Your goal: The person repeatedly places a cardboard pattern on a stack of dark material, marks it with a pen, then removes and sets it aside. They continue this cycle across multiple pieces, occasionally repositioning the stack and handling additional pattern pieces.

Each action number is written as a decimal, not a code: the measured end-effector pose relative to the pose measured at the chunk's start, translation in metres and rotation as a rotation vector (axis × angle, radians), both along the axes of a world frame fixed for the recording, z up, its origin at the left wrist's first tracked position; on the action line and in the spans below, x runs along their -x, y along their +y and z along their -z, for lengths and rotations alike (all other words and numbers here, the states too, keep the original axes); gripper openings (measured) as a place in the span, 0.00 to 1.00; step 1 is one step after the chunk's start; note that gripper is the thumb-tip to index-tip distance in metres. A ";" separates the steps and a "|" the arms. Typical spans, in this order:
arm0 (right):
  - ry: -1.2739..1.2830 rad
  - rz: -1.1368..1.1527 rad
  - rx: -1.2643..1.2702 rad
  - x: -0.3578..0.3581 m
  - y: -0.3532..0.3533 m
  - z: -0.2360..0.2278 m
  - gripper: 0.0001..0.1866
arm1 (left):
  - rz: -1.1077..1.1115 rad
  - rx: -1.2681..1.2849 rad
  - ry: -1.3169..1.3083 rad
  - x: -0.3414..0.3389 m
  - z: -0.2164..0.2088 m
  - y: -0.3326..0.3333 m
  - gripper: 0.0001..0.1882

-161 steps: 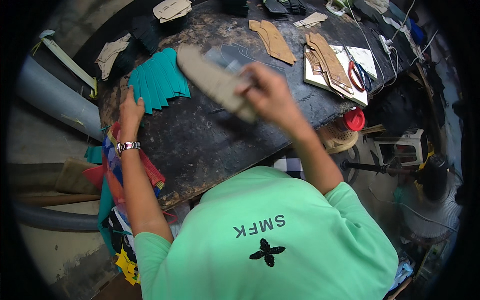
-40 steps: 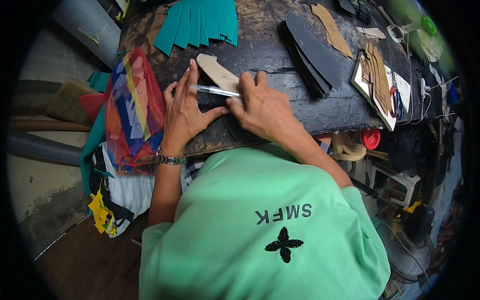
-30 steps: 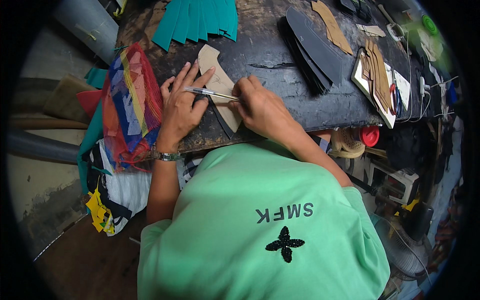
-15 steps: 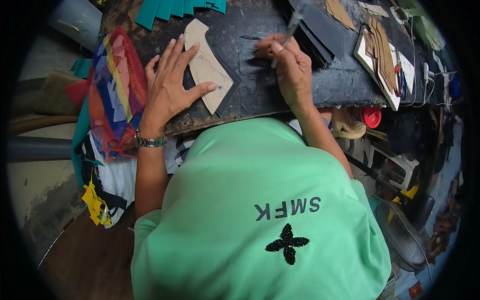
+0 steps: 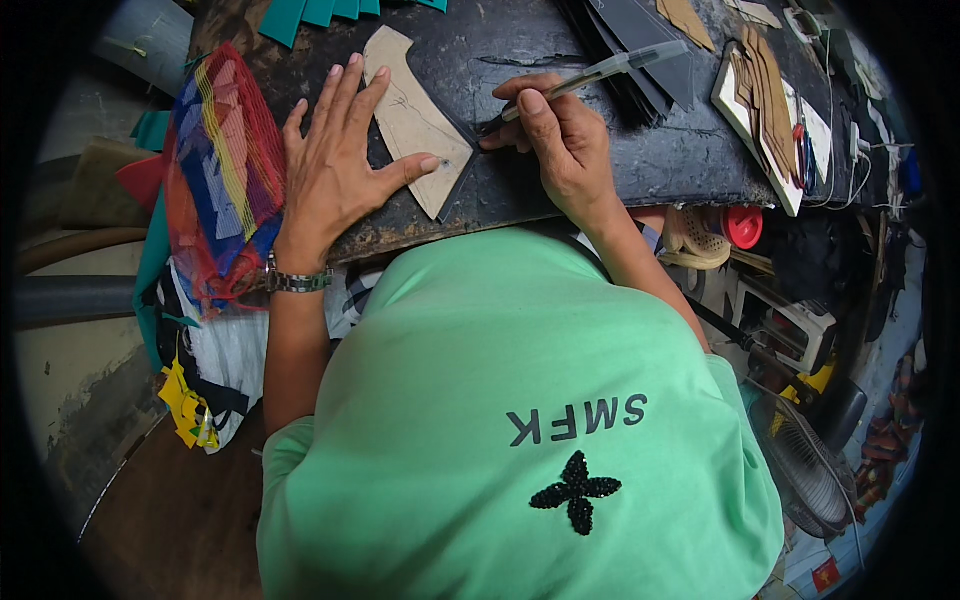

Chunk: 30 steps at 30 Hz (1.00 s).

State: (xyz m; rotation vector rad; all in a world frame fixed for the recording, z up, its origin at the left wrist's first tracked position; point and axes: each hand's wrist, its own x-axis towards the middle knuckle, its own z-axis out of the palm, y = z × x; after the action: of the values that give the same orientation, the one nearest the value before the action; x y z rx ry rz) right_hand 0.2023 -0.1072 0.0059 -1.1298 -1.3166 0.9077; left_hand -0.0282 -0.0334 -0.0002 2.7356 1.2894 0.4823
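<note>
We look down on a cluttered workshop, where a dark, scuffed counter fills the upper part of the view beyond our green shirt. Nearest to us on it, our left hand, a metal watch at its wrist, lies flat with fingers spread, pressing down a tan cardboard pattern piece; the thumb crosses the pattern's lower end and the fingertips rest along its left edge. The pattern sits on a dark sheet whose edge shows just beside its right side. Our right hand is closed around a clear-barrelled pen, pinching it between thumb and forefingers, the tip down on the dark material just right of the pattern. Off the counter's left edge hangs a red, blue and yellow mesh bag. Farther back we see teal cut pieces at the top edge, a stack of dark cut pieces beyond the pen, and to the right a board carrying brown pattern strips.
</note>
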 end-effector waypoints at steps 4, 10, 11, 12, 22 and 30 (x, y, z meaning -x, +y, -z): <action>-0.043 -0.019 -0.012 -0.001 -0.001 0.001 0.19 | 0.000 -0.009 -0.010 -0.002 0.000 -0.002 0.55; 0.059 0.046 -0.012 0.002 0.000 0.003 0.15 | -0.012 0.000 -0.011 -0.004 0.001 -0.003 0.58; 0.067 0.060 -0.033 0.003 0.001 0.004 0.14 | -0.010 -0.002 -0.008 -0.004 0.002 -0.003 0.58; 0.082 0.069 -0.046 0.004 0.002 0.005 0.13 | -0.009 -0.003 -0.005 -0.004 0.002 -0.002 0.59; -0.046 0.037 -0.106 0.003 0.002 0.004 0.06 | -0.009 -0.003 0.000 -0.004 0.004 -0.003 0.61; -0.247 0.039 -0.194 0.001 0.001 0.001 0.05 | -0.006 -0.032 0.020 -0.003 0.006 -0.003 0.62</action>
State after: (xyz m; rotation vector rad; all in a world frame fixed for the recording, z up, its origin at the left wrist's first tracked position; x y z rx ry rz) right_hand 0.2008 -0.1063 0.0048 -1.1364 -1.5420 0.6099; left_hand -0.0248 -0.0365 -0.0065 2.7705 1.3054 0.4814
